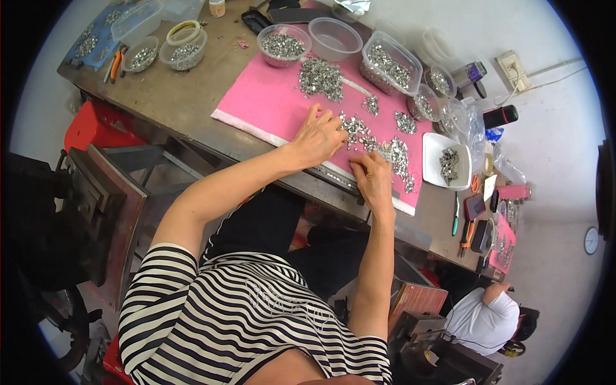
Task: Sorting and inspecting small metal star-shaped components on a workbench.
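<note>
"Head view: what do I see from far off?"
"Table (167,96), pink cloth (263,96), then left hand (321,138) and right hand (375,178), apart, fingers bent. I can't tell if they pinch anything."
"And the silver bits (399,157)?"
"Just past both, a long row, left to right."

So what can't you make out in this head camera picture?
All in the head view:
Bare left hand: whether it pinches anything; its own curled fingers hide the grip.
Bare right hand: the same, hidden by its own fingers.
Small shiny silver pieces on the rectangular pink cloth: exact shapes, too small.
Flat blue cloth: far end, cut off by the top edge.
Round pale wall clock: the time, too small.
</note>
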A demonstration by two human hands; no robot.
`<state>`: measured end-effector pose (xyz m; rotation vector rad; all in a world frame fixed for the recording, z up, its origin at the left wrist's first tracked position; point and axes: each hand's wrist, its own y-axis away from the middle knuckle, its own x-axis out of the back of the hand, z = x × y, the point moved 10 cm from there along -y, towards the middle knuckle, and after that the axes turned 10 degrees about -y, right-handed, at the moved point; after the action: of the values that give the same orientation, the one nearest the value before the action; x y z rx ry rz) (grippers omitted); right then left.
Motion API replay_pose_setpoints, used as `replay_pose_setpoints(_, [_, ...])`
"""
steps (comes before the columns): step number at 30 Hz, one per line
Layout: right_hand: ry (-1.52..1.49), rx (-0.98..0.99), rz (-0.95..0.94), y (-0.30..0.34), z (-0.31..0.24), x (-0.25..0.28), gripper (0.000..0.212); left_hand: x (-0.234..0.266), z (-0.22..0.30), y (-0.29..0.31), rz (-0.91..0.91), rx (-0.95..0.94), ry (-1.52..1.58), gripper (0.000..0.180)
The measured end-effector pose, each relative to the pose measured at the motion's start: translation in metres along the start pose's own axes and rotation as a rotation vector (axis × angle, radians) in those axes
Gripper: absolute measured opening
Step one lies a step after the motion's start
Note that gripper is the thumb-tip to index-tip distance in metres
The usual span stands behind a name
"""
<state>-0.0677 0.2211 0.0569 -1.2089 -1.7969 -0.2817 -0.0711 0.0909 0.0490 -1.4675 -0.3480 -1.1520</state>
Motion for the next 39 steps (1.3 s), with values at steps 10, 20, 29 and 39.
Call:
replay_pose_setpoints(10, [-0.069,-0.091,0.0,0.008,0.009,0.002,0.009,-0.003,0.001,0.001,-0.009,0.038,0.115,0.01])
replay_pose_setpoints(20, [-0.373,-0.106,0.197,0.05,-0.018,0.008,0.009,-0.003,0.014,0.004,-0.054,-0.049,0.18,0.007])
replay_pose_setpoints(29, [-0.255,0.004,0.28,0.054,-0.028,0.005,0.011,-0.01,0.012,0.007,-0.095,-0.038,0.228,0.006])
replay_pose_setpoints(39, [-0.225,0.019,0.355,0.063,-0.028,0.016,0.01,0.011,0.012,0.019,-0.099,0.028,0.454,0.007])
